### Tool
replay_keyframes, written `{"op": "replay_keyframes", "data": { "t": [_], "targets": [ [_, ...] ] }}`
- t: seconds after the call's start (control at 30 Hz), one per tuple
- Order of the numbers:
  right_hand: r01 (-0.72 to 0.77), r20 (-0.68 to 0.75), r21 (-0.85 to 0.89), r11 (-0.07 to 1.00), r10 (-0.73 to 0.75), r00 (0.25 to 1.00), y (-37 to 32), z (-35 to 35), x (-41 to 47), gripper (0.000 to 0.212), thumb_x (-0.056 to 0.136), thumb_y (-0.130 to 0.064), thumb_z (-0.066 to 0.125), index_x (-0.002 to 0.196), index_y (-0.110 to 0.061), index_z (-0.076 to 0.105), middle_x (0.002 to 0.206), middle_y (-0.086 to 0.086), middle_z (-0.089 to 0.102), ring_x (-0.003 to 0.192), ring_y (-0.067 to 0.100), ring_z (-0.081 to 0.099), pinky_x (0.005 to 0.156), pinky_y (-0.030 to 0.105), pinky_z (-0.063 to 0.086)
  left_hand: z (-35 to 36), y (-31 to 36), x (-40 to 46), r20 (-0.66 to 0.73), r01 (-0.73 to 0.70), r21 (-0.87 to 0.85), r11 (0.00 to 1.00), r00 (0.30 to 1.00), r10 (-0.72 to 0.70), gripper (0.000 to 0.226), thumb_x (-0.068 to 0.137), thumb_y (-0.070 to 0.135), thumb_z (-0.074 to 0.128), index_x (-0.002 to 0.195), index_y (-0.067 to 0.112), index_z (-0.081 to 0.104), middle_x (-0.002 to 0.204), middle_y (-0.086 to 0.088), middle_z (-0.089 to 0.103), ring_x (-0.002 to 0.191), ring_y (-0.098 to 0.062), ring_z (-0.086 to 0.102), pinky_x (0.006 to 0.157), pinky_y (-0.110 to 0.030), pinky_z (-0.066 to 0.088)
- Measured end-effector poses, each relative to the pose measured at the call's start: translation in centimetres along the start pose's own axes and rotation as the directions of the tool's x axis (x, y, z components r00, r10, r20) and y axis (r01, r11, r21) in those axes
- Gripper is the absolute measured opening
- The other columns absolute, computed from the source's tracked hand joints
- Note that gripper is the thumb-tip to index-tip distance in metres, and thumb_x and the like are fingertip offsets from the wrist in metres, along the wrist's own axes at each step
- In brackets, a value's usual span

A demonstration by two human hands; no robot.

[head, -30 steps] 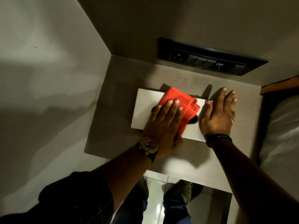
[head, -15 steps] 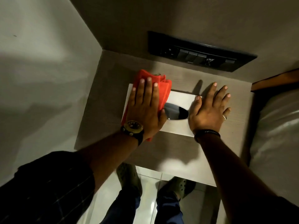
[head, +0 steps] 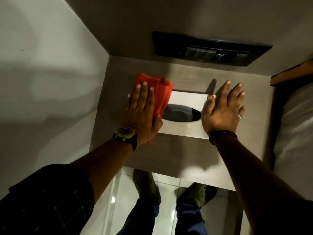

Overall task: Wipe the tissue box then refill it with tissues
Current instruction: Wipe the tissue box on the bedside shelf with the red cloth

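Observation:
A white tissue box (head: 186, 99) with a dark oval slot (head: 182, 113) lies flat on a grey wooden shelf (head: 177, 153). No tissue shows in the slot. My left hand (head: 142, 112) lies flat, fingers together, pressing a red cloth (head: 160, 94) onto the box's left end, which it hides. Palm down on the right end of the box rests my right hand (head: 223, 109), fingers spread and reaching past the far edge.
A black switch panel (head: 210, 50) is set in the wall behind the shelf. White walls close in on the left. A bed with white linen (head: 294, 129) and a wooden edge lies at the right. Below the shelf's front edge are my feet on a tiled floor.
My left hand has slid the red cloth from the box's middle over to its left end, uncovering the oval slot. My right hand has stayed on the right end.

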State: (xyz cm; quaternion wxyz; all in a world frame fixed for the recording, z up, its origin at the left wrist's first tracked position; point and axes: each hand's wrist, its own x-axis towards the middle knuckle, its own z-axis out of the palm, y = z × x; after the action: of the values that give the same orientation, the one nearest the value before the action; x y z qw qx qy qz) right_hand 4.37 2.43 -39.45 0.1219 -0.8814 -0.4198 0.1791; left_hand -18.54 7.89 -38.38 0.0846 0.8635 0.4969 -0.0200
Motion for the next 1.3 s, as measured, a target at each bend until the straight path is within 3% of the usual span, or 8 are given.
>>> {"op": "replay_keyframes", "data": {
  "t": [0.1, 0.23, 0.47, 0.63, 0.73, 0.87, 1.07, 1.3],
  "targets": [
    [-0.004, -0.001, 0.003, 1.000, 0.004, 1.000, 0.0, 0.2, 0.2, 0.066, 0.097, -0.052, 0.013, 0.154, -0.023, -0.004, 0.162, 0.012, -0.009, 0.149, 0.033, -0.005, 0.118, 0.057, 0.005, -0.2, 1.8, 1.6, 0.041, 0.255, -0.013, 0.967, 0.966, -0.255, 0.082, 0.086, 0.049, 0.026, 0.151, 0.003, 0.005, 0.159, -0.022, 0.002, 0.147, -0.037, -0.001, 0.119, -0.052, -0.001],
    [-0.006, 0.005, 0.011, 1.000, 0.006, 1.000, 0.1, 0.4, 0.2, 0.065, 0.097, -0.052, 0.013, 0.153, -0.024, -0.004, 0.162, 0.011, -0.008, 0.149, 0.033, -0.005, 0.118, 0.057, 0.005, -0.6, 6.1, 4.3, 0.052, 0.561, -0.090, 0.823, 0.828, -0.559, 0.084, 0.084, 0.047, 0.024, 0.150, 0.001, -0.001, 0.159, -0.023, -0.004, 0.147, -0.038, -0.005, 0.118, -0.053, -0.002],
    [0.027, -0.009, 0.039, 0.999, -0.027, 1.000, 0.3, 0.3, 0.2, 0.063, 0.098, -0.047, 0.016, 0.154, -0.022, 0.000, 0.163, 0.012, -0.003, 0.149, 0.034, -0.002, 0.118, 0.057, 0.007, -0.5, 10.1, 4.0, 0.031, 0.140, -0.115, 0.983, 0.990, -0.138, 0.081, 0.082, 0.038, 0.036, 0.151, 0.004, 0.014, 0.160, -0.018, 0.008, 0.148, -0.032, 0.002, 0.120, -0.049, 0.004],
    [0.031, -0.004, 0.067, 0.997, -0.031, 1.000, 0.3, 0.2, 0.1, 0.063, 0.098, -0.046, 0.020, 0.154, -0.022, 0.004, 0.162, 0.014, 0.001, 0.149, 0.035, 0.002, 0.117, 0.059, 0.010, -0.2, 3.4, 0.8, 0.009, -0.260, 0.008, 0.966, 0.966, 0.260, 0.066, 0.093, 0.039, 0.027, 0.149, 0.003, 0.024, 0.158, -0.017, 0.018, 0.147, -0.032, 0.012, 0.117, -0.051, 0.017],
    [0.028, -0.003, 0.066, 0.997, -0.027, 1.000, 0.1, 0.2, 0.0, 0.062, 0.098, -0.046, 0.019, 0.154, -0.022, 0.005, 0.162, 0.014, 0.002, 0.149, 0.035, 0.003, 0.117, 0.059, 0.010, -0.1, 0.3, -0.4, 0.010, -0.198, 0.017, 0.980, 0.980, 0.198, 0.067, 0.094, 0.040, 0.024, 0.149, 0.003, 0.021, 0.158, -0.019, 0.015, 0.147, -0.033, 0.010, 0.117, -0.053, 0.016],
    [0.020, -0.004, 0.075, 0.997, -0.019, 1.000, 0.1, 0.2, 0.0, 0.062, 0.098, -0.046, 0.018, 0.154, -0.023, 0.004, 0.162, 0.014, 0.003, 0.149, 0.035, 0.003, 0.117, 0.058, 0.011, -0.1, 1.3, -0.1, 0.008, 0.128, -0.043, 0.991, 0.992, -0.127, 0.072, 0.090, 0.041, 0.024, 0.150, 0.002, 0.013, 0.158, -0.021, 0.010, 0.147, -0.036, 0.006, 0.119, -0.052, 0.006],
    [0.014, -0.005, 0.073, 0.997, -0.014, 1.000, -0.1, 0.0, 0.0, 0.063, 0.098, -0.046, 0.018, 0.154, -0.020, 0.005, 0.162, 0.014, 0.004, 0.149, 0.035, 0.004, 0.117, 0.058, 0.012, -0.6, 5.7, 3.0, 0.072, 0.551, -0.081, 0.831, 0.834, -0.546, 0.077, 0.088, 0.043, 0.017, 0.150, 0.000, 0.000, 0.158, -0.024, -0.002, 0.147, -0.038, -0.003, 0.118, -0.052, -0.002],
    [0.015, -0.007, 0.058, 0.998, -0.014, 1.000, 0.0, 0.1, 0.1, 0.062, 0.098, -0.046, 0.017, 0.154, -0.021, 0.005, 0.162, 0.015, 0.005, 0.149, 0.035, 0.004, 0.117, 0.058, 0.011, 0.1, 9.8, 3.2, 0.015, 0.158, -0.103, 0.982, 0.987, -0.157, 0.080, 0.086, 0.041, 0.035, 0.151, 0.001, 0.011, 0.159, -0.022, 0.006, 0.147, -0.037, 0.001, 0.119, -0.052, 0.004]
  ]
}}
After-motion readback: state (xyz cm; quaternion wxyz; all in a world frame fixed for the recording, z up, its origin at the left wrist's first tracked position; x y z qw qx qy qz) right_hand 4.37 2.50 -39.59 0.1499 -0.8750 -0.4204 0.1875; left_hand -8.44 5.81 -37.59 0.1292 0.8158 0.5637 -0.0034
